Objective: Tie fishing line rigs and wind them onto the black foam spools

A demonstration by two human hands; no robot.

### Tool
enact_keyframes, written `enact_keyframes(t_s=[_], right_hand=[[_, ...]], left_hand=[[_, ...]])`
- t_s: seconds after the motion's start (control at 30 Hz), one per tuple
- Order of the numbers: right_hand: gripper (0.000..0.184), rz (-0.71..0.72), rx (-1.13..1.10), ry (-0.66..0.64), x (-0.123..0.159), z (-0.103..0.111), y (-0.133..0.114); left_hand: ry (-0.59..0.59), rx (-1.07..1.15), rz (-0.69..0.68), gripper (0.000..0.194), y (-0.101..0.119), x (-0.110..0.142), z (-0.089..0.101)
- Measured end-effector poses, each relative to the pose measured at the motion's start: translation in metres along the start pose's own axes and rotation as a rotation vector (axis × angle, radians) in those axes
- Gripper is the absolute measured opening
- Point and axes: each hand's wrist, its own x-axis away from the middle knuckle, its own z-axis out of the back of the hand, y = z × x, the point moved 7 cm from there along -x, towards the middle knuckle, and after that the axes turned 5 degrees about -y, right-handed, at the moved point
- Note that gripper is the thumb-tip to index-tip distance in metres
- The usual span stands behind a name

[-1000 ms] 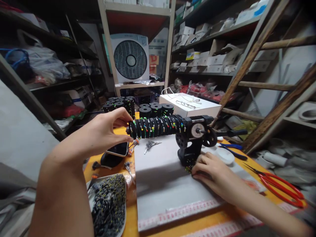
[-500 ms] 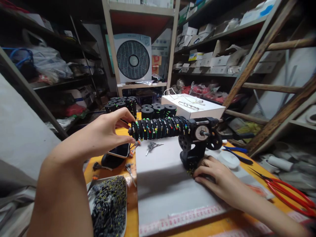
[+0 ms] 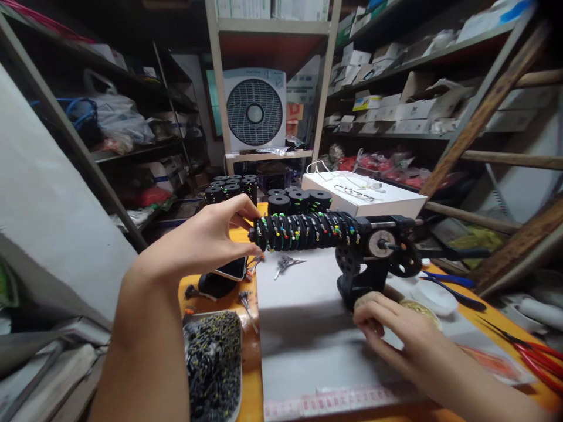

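A row of black foam spools [image 3: 303,232], wound with lines bearing small coloured beads and metal bits, lies across a black hand-cranked winder [image 3: 373,246]. My left hand [image 3: 220,234] is closed on the left end of this row, thumb below and fingers above. My right hand [image 3: 391,328] is low, just in front of the winder's base, with its fingers curled in. What those fingers hold, if anything, is hidden. Behind that hand, a round dish of gold-coloured bits [image 3: 420,309] shows in part, beside a white round lid [image 3: 434,296].
A tray of small black and yellow pieces [image 3: 213,363] stands left of the white board [image 3: 308,351]. Bundles of grey pieces [image 3: 288,264] lie under the spools. Blue-handled pliers [image 3: 453,287] and red-handled scissors [image 3: 534,354] are at right. More black spools [image 3: 279,202] and a white box [image 3: 365,199] stand behind.
The view has swung left, so everything sits further right. My right hand has drawn back from the winder's base, uncovering part of the gold dish. My left hand keeps its grip on the spools.
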Motion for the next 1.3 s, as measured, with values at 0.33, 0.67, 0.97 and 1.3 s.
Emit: enact_keyframes(t_s=[0.33,0.67,0.97,1.3], right_hand=[[0.016,0.133,-0.097,-0.014,-0.065,0.039,-0.056],[0.02,-0.096,-0.099,-0.279,-0.027,-0.029,0.012],[0.016,0.027,-0.147,-0.056,-0.031,0.012,-0.016],[0.022,0.293,-0.197,0.358,-0.099,0.096,-0.088]], left_hand=[[-0.018,0.046,-0.035,0.035,0.0,0.001,0.0],[-0.009,-0.029,-0.014,0.032,0.005,0.002,0.002],[-0.013,-0.005,0.006,0.033,0.004,0.002,0.002],[-0.015,0.025,-0.031,0.03,0.005,0.003,0.002]])
